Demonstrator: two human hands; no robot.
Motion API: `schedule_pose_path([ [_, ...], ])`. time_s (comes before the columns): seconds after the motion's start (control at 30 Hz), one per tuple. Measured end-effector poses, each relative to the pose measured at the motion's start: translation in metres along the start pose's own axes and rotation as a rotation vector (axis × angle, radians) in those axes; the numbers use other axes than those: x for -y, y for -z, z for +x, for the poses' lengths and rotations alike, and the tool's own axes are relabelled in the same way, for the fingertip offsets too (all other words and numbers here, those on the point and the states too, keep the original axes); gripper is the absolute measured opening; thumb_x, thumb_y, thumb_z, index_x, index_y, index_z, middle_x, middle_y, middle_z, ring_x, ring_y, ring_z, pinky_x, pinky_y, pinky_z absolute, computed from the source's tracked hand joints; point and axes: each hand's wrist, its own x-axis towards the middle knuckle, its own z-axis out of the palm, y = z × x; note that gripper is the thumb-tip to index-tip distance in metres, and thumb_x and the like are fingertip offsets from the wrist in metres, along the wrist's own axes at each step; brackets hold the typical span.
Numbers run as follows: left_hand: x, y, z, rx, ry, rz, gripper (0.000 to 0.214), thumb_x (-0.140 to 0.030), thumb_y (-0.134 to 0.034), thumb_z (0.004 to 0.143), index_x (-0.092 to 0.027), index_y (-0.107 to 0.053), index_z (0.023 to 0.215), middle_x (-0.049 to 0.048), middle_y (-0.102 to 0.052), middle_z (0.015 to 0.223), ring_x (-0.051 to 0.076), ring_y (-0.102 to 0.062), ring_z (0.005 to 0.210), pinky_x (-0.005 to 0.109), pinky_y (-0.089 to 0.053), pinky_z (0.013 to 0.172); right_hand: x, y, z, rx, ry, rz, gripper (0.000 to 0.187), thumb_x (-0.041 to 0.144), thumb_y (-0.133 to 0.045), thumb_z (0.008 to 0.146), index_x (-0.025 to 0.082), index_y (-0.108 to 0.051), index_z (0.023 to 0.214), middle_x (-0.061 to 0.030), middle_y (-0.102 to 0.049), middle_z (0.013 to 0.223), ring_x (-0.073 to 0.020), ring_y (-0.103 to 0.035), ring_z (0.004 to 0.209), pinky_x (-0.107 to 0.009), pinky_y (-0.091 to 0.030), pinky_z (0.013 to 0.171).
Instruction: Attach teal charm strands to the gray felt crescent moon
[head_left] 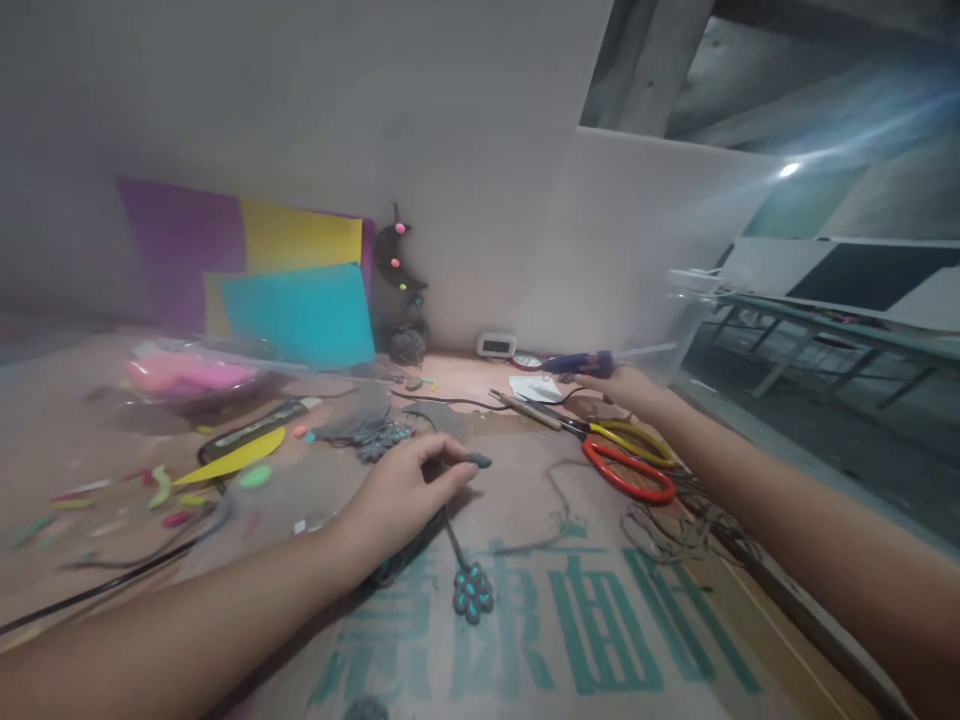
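My left hand [412,485] is closed over the middle of the table, thumb and forefinger pinching a small dark grey pointed piece [480,461]. Below it, a grey cord [454,540] runs down to a dark grey flower-shaped ornament [472,592] with turquoise spots. My right hand [619,388] reaches to the far right, its fingers stretched out just beside a dark blue glue gun [577,362] with a pale glue stick in its back. No grip on the gun shows. Scissors [630,470] with red and yellow handles lie nearer me, next to a wooden stick [525,408].
Coloured sheets [300,315] and a dark crescent ornament [394,258] stand against the wall, near a yarn ball [407,345] and small white clock [496,345]. A utility knife [255,430] and coloured scraps lie left. Tangled grey cord [682,525] lies at the right edge.
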Motion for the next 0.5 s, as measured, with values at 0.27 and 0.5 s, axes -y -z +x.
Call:
schedule_pose_path([
  [0.27,-0.002,0.001,0.0,0.011,0.018,-0.048,0.018,-0.036,-0.063,0.085,-0.019,-0.067,0.084,0.0027,-0.074,0.082,0.02,-0.068,0.076,0.031,-0.053,0.071,-0.004,-0.017,0.006,0.05,0.051,-0.132,0.034,0.045,-0.071,0.081,0.016,-0.074,0.097,-0.008,-0.075,0.077,-0.0226,-0.068,0.072,-0.029,-0.05,0.062],
  [0.5,0.002,0.001,0.001,0.008,0.0,-0.045,0.021,-0.04,-0.061,0.088,-0.021,-0.07,0.091,0.0024,-0.076,0.089,0.021,-0.068,0.084,0.033,-0.052,0.079,-0.015,0.018,-0.035,-0.082,0.096,-0.344,0.053,0.049,-0.062,0.086,0.01,-0.066,0.121,-0.0221,-0.069,0.12,-0.0353,-0.065,0.106,-0.044,-0.048,0.089],
])
